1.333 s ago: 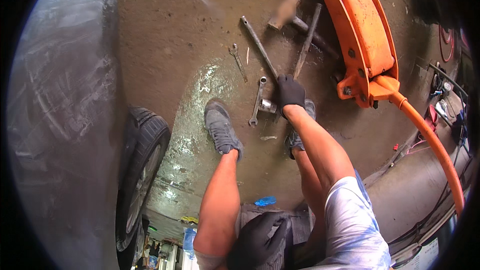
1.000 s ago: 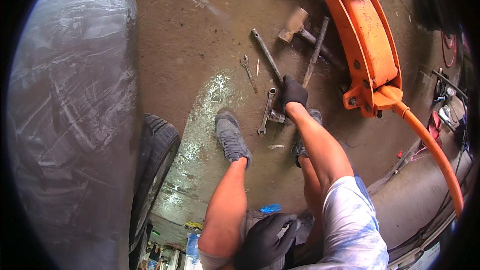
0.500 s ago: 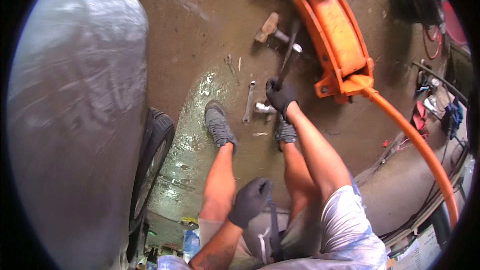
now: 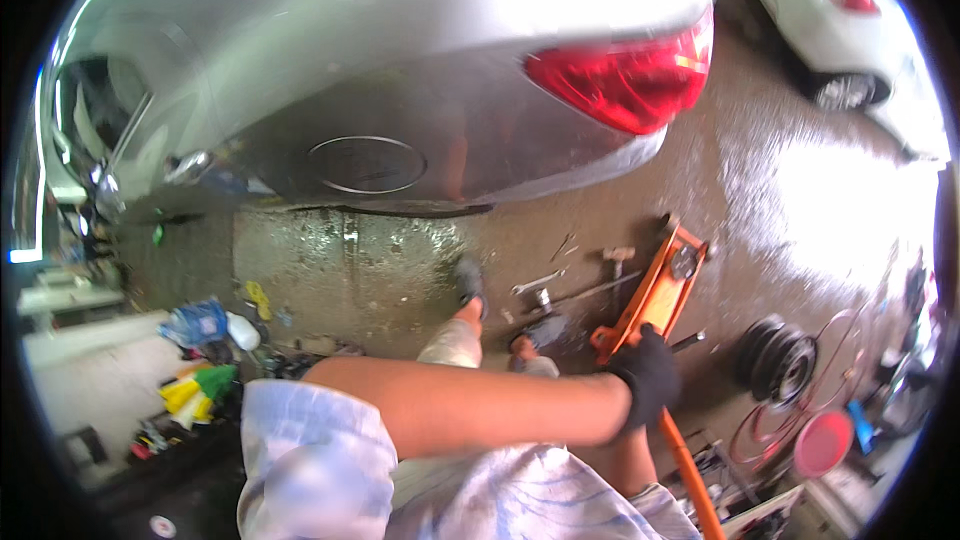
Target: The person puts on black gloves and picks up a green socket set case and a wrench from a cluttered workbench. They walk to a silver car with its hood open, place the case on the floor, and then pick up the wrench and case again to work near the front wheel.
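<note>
My left arm reaches across my body to the right. Its black-gloved hand (image 4: 648, 380) looks closed, over the near end of the orange floor jack (image 4: 655, 290) and its long orange handle (image 4: 688, 475). A short dark rod (image 4: 688, 342) pokes out just past the glove; which hand has it, I cannot tell. My right forearm (image 4: 636, 462) rises behind the left wrist, its hand hidden there. On the floor left of the jack lie a hammer (image 4: 618, 256), a long thin bar (image 4: 600, 287), a wrench (image 4: 538, 282) and a shiny metal piece (image 4: 543, 297).
A grey car (image 4: 430, 130) with a red tail light (image 4: 635, 80) fills the upper left. Dark wheel rims (image 4: 780, 360), a red hose (image 4: 745, 435) and a pink basin (image 4: 823, 442) lie at right. A white car (image 4: 850, 30) stands far right. Bottles (image 4: 195, 323) sit at left.
The view has swung toward the car's rear. My left hand has come from near my lap over to the jack. The long bar, in my right hand before, now lies on the floor.
</note>
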The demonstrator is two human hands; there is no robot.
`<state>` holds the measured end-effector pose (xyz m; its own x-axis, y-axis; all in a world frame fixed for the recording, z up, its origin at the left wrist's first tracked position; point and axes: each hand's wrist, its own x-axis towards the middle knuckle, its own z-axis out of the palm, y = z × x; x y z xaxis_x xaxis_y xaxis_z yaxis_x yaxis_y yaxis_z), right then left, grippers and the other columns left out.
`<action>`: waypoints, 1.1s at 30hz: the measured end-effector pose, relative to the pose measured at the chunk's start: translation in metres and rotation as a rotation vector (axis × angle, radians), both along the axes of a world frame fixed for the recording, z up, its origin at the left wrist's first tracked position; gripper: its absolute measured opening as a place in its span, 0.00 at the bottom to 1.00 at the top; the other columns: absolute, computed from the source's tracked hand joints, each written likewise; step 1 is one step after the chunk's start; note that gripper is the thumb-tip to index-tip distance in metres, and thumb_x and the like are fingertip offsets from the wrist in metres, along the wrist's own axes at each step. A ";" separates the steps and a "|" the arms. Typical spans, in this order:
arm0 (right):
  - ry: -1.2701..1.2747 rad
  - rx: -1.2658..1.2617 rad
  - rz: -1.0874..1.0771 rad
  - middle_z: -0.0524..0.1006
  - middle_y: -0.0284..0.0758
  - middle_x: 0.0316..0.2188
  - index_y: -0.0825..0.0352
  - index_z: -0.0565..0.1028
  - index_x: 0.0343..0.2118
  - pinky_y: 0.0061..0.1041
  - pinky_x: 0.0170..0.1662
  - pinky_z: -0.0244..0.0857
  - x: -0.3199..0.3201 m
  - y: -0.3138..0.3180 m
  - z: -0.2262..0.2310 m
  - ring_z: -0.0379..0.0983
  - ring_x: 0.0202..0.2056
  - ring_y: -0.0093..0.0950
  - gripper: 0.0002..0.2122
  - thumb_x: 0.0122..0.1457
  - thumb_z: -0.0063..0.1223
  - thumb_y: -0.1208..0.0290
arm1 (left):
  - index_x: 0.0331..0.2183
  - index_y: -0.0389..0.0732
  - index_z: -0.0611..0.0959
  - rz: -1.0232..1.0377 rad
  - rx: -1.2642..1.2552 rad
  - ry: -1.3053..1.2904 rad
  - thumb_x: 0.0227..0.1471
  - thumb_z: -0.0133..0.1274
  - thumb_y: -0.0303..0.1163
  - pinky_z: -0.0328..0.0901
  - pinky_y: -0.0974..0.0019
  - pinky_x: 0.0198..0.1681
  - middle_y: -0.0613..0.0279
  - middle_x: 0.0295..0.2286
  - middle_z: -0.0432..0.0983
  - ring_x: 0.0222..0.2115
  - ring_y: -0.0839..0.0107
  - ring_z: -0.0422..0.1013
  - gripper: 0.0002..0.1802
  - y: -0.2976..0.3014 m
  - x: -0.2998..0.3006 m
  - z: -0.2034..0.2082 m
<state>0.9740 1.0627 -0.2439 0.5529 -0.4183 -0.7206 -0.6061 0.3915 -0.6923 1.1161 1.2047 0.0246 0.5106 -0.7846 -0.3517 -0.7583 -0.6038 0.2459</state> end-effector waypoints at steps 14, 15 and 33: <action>-0.079 -0.079 0.702 0.78 0.40 0.34 0.74 0.77 0.35 0.30 0.40 0.72 0.068 0.148 0.136 0.77 0.34 0.33 0.09 0.52 0.48 0.80 | 0.35 0.39 0.80 0.149 -0.380 0.264 0.50 0.52 0.36 0.66 0.53 0.37 0.58 0.33 0.78 0.35 0.60 0.75 0.12 0.228 -0.133 0.095; -0.084 -0.095 0.761 0.78 0.41 0.34 0.74 0.77 0.35 0.30 0.40 0.72 0.075 0.170 0.144 0.77 0.34 0.33 0.09 0.52 0.48 0.80 | 0.35 0.39 0.80 0.188 -0.380 0.276 0.50 0.52 0.36 0.66 0.53 0.38 0.58 0.33 0.78 0.35 0.60 0.75 0.13 0.255 -0.147 0.094; -1.163 -0.221 2.397 0.78 0.45 0.38 0.68 0.77 0.39 0.36 0.47 0.68 0.147 0.689 0.203 0.75 0.38 0.44 0.12 0.54 0.46 0.74 | 0.46 0.36 0.75 1.126 -0.127 0.126 0.57 0.48 0.38 0.66 0.56 0.46 0.59 0.41 0.74 0.39 0.58 0.73 0.19 0.631 -0.074 0.201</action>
<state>1.1209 1.7514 -0.0407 -0.1030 0.9899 -0.0978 0.6345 -0.0103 -0.7729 1.0417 1.8356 0.2252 0.9137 0.0635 -0.4014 0.2332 -0.8908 0.3900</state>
